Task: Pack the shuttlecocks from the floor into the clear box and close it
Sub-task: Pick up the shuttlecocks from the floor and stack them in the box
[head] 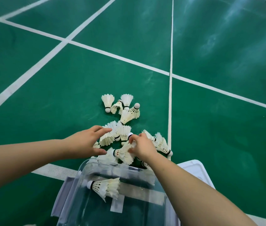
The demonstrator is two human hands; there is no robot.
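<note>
Several white feather shuttlecocks (124,110) lie in a loose heap on the green court floor. The clear box (86,163) stands open below the heap, and a pair of shuttlecocks (106,187) lies inside it. My left hand (86,142) reaches over the near part of the heap with fingers spread, its fingertips touching a shuttlecock (107,139). My right hand (143,145) pinches the feathers of another shuttlecock (124,154) just beyond the box's far rim.
A white lid (197,168) lies under and to the right of the box. White court lines (170,95) cross the green floor; one runs just right of the heap. Bare floor spreads on all sides.
</note>
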